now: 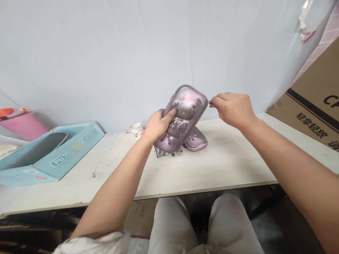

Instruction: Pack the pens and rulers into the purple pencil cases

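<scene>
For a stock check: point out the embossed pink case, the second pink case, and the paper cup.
embossed pink case (183, 118): head view, raised bear figure.
second pink case (197, 141): head view, lower edge.
paper cup (137, 129): head view, side wall.

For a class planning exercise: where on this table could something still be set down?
Free: the white tabletop right of the lower purple case, and between the blue box and the left hand. Crowded: the centre by the wall, around the held purple case and paper cup.
</scene>
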A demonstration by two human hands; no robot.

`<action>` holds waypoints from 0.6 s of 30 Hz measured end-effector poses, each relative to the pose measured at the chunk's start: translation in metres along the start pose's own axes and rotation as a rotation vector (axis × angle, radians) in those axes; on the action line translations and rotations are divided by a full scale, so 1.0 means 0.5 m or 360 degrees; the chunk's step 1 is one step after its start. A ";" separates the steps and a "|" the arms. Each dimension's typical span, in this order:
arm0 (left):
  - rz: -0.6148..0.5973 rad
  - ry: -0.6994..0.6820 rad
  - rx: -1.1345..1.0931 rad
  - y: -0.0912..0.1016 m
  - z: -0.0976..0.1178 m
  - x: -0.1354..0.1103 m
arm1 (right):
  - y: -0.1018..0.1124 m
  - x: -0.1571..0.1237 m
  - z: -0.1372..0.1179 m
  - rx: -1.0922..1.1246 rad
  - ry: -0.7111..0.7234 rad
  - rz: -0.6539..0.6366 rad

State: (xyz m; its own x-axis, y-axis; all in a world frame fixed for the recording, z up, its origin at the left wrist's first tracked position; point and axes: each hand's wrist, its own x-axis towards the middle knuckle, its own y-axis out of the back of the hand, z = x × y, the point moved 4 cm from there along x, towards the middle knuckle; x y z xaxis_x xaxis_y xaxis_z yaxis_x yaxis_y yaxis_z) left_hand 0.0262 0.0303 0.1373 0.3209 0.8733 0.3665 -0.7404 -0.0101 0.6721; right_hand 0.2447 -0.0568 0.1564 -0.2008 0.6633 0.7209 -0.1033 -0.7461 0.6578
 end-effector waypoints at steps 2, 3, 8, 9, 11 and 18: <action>0.0050 0.0100 -0.0498 -0.029 0.013 0.021 | -0.003 -0.033 0.002 0.0009 -0.0075 0.0031; 0.0049 0.0153 -0.0716 -0.049 0.022 0.031 | -0.007 -0.053 -0.005 0.0027 -0.0060 0.0006; 0.0234 0.0648 -0.1730 -0.183 0.083 0.055 | -0.036 -0.150 -0.082 0.0091 0.0006 -0.0191; 0.0229 0.0773 -0.1877 -0.215 0.096 0.051 | -0.047 -0.167 -0.095 0.0083 -0.0034 -0.0250; 0.0104 0.1003 -0.2064 -0.281 0.118 0.035 | -0.072 -0.201 -0.099 0.0090 -0.0217 -0.0380; -0.0195 0.1266 -0.2077 -0.414 0.103 0.005 | -0.110 -0.286 0.062 0.1285 -0.0882 -0.0474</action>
State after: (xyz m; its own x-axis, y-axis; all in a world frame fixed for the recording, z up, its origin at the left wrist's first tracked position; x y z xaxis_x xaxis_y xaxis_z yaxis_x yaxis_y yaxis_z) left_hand 0.2108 0.0096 0.0323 0.3420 0.8674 -0.3615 -0.8563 0.1292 -0.5001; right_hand 0.3092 -0.1086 0.0238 0.2258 0.9016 0.3690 0.6527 -0.4212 0.6297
